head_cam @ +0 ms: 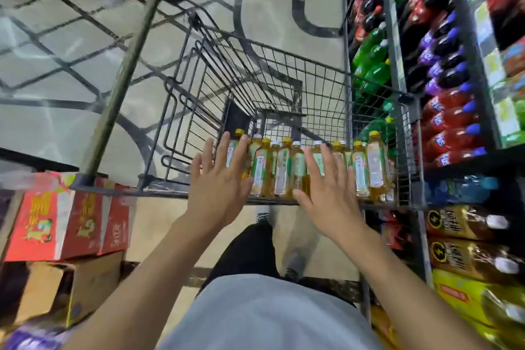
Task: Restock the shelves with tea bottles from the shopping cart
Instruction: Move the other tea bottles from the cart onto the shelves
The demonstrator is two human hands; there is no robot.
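Note:
A dark wire shopping cart (284,65) stands in front of me in the aisle. Several amber tea bottles (282,167) with yellow or white caps and pale green labels stand upright in a row at its near end. My left hand (218,182) hovers over the left end of the row with fingers spread straight and holds nothing. My right hand (329,185) is spread the same way over the middle of the row. Whether the fingers touch the bottles is unclear. The shelves (397,45) rise along the right side.
The shelves hold green, dark, purple-capped and red soda bottles (449,122), with yellow-labelled tea packs (468,258) lower down. Red cartons (62,219) on a brown cardboard box (68,293) sit at my left. A second cart frame (125,71) crosses the upper left. Tiled floor lies ahead.

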